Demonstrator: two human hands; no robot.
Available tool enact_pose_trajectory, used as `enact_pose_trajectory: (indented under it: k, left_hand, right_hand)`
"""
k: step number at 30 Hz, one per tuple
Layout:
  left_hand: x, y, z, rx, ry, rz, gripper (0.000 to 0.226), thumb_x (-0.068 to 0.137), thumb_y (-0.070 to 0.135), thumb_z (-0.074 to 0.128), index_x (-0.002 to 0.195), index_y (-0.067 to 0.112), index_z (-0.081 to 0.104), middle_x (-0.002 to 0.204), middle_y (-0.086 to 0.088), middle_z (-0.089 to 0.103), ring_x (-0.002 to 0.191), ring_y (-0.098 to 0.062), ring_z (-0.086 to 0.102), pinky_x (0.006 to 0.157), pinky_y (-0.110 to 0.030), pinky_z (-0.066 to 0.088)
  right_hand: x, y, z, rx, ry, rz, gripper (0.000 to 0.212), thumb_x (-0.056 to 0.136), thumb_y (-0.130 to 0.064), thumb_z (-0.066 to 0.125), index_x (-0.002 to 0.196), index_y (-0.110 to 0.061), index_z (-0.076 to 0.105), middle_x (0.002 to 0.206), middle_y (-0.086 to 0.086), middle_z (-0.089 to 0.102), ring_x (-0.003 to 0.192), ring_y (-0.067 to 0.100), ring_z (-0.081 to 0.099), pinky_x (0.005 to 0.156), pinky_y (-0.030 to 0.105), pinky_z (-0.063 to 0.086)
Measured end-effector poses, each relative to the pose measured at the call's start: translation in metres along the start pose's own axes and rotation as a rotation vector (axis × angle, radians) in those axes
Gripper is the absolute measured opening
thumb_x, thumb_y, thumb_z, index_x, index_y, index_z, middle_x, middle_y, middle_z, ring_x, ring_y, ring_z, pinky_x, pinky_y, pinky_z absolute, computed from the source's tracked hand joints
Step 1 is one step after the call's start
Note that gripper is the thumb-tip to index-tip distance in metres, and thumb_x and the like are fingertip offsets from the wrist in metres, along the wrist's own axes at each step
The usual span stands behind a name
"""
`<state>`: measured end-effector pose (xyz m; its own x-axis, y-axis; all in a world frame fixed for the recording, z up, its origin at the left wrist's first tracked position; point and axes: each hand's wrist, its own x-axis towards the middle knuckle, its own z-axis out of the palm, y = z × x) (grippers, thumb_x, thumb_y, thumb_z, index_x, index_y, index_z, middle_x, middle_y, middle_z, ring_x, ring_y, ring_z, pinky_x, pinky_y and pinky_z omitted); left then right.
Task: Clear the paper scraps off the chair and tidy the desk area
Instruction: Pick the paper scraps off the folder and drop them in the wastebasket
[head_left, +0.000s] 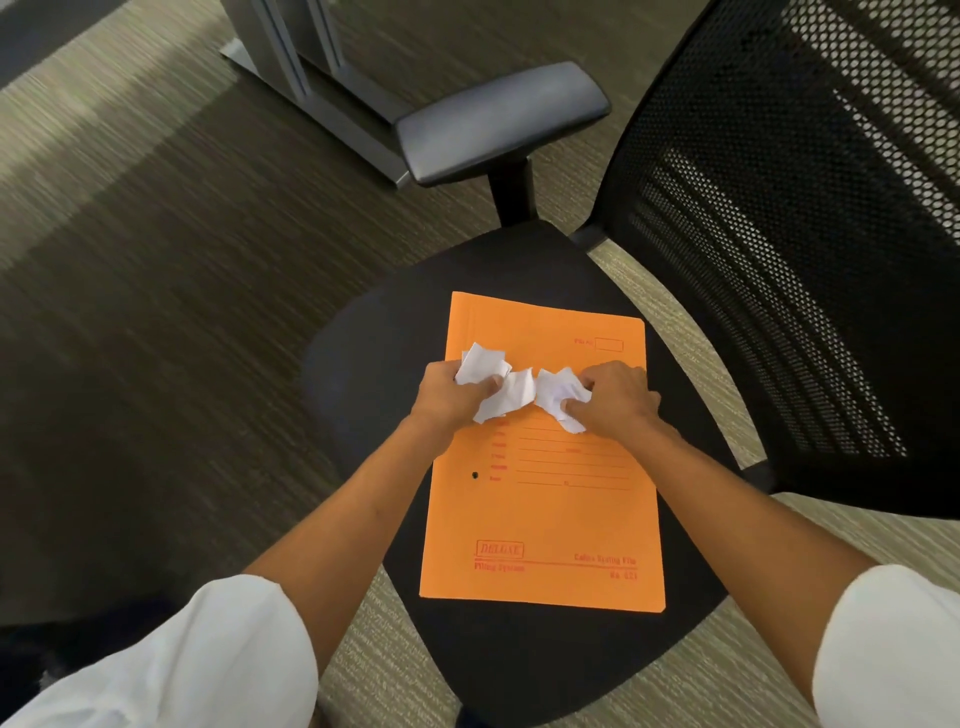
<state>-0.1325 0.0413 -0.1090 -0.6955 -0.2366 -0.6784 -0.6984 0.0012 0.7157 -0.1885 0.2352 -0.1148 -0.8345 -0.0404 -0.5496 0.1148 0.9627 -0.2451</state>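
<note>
An orange file folder (540, 519) lies flat on the black seat (363, 364) of an office chair. On its upper half sit several white crumpled paper scraps (511, 389). My left hand (447, 395) is closed on the scraps at the left side. My right hand (613, 400) is closed on the scraps at the right. One scrap in the middle lies between both hands.
The chair's mesh backrest (800, 234) rises at the right, and a padded armrest (498, 119) stands beyond the seat. A grey metal desk leg and foot (311, 78) stand on the striped carpet at the back. Open carpet lies to the left.
</note>
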Motion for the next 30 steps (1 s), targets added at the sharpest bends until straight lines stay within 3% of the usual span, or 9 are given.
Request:
enact_pose_trajectory:
  k: [3,5,8,11,14,18,23,26,30]
  left_hand:
    - [0.001,-0.004,-0.002,-0.121,-0.061,-0.020,0.041,0.092,0.023,0.069,0.127,0.003,0.061,0.120,-0.011,0.065,0.108,-0.028,0.065,0.084,-0.042,0.059]
    - [0.002,-0.008,-0.003,-0.226,-0.083,-0.051,0.040,0.092,0.021,0.069,0.127,0.002,0.061,0.121,-0.014,0.065,0.105,-0.031,0.068,0.082,-0.045,0.061]
    - [0.002,-0.011,-0.001,-0.391,-0.135,-0.080,0.025,0.093,0.016,0.068,0.115,0.004,0.065,0.113,-0.016,0.069,0.092,-0.034,0.073,0.078,-0.050,0.062]
    - [-0.001,-0.009,0.002,-0.487,-0.228,-0.075,0.025,0.091,0.018,0.071,0.113,0.008,0.068,0.112,-0.016,0.073,0.097,-0.031,0.073,0.075,-0.044,0.062]
    - [-0.003,-0.005,0.001,-0.616,-0.304,-0.086,0.038,0.096,0.035,0.061,0.123,0.008,0.065,0.118,-0.018,0.071,0.108,-0.036,0.069,0.092,-0.054,0.055]
    - [-0.004,-0.003,-0.017,-0.764,-0.411,-0.124,0.073,0.092,0.064,0.045,0.138,0.009,0.051,0.130,-0.020,0.064,0.116,-0.036,0.065,0.097,-0.055,0.053]
    - [-0.012,-0.012,-0.026,-0.548,-0.219,-0.033,0.032,0.094,0.018,0.066,0.123,0.004,0.063,0.114,-0.018,0.072,0.100,-0.034,0.072,0.074,-0.040,0.062]
    - [-0.012,-0.014,-0.036,-0.653,-0.120,-0.073,0.031,0.095,0.008,0.062,0.125,0.000,0.060,0.112,-0.018,0.073,0.099,-0.033,0.072,0.081,-0.048,0.061]
    - [-0.010,-0.021,-0.065,-0.769,0.015,-0.057,0.028,0.096,0.005,0.059,0.123,0.002,0.060,0.114,-0.019,0.070,0.095,-0.031,0.072,0.073,-0.045,0.062]
  right_hand:
    - [-0.002,0.007,-0.016,0.301,0.073,-0.023,0.022,0.084,-0.024,0.074,0.067,-0.014,0.064,0.068,-0.001,0.060,0.072,0.020,0.057,0.055,0.027,0.041]
    - [-0.007,0.002,-0.034,0.687,0.111,0.045,0.010,0.081,-0.020,0.080,0.078,-0.018,0.071,0.078,0.001,0.070,0.074,0.018,0.064,0.063,0.030,0.050]
    - [-0.021,-0.018,-0.045,1.139,-0.126,0.067,0.019,0.080,-0.016,0.082,0.096,-0.016,0.072,0.092,0.009,0.076,0.079,0.021,0.066,0.065,0.031,0.055]
    - [-0.034,-0.045,-0.033,1.070,-0.236,0.028,0.025,0.078,-0.017,0.084,0.098,-0.013,0.069,0.081,0.006,0.076,0.065,0.014,0.062,0.055,0.023,0.051]
    - [-0.036,-0.059,-0.018,0.927,-0.150,0.031,0.027,0.073,-0.017,0.088,0.091,-0.010,0.068,0.084,0.009,0.075,0.057,0.009,0.067,0.048,0.021,0.051]
    - [-0.033,-0.066,-0.008,0.719,-0.002,0.007,0.033,0.059,-0.029,0.096,0.076,-0.018,0.070,0.083,0.006,0.075,0.078,0.024,0.074,0.075,0.042,0.062]
    - [-0.035,-0.076,-0.003,0.515,0.126,-0.099,0.043,0.053,-0.050,0.094,0.073,-0.023,0.067,0.070,-0.005,0.070,0.066,0.011,0.068,0.056,0.023,0.052]
    - [-0.038,-0.077,0.001,0.923,-0.088,-0.041,0.047,0.064,-0.048,0.089,0.093,-0.016,0.070,0.082,-0.002,0.076,0.078,0.012,0.072,0.057,0.021,0.053]
    - [-0.046,-0.072,0.003,1.676,-0.674,0.145,0.096,0.065,-0.079,0.067,0.130,-0.010,0.057,0.124,0.009,0.071,0.114,0.024,0.068,0.090,0.038,0.057]
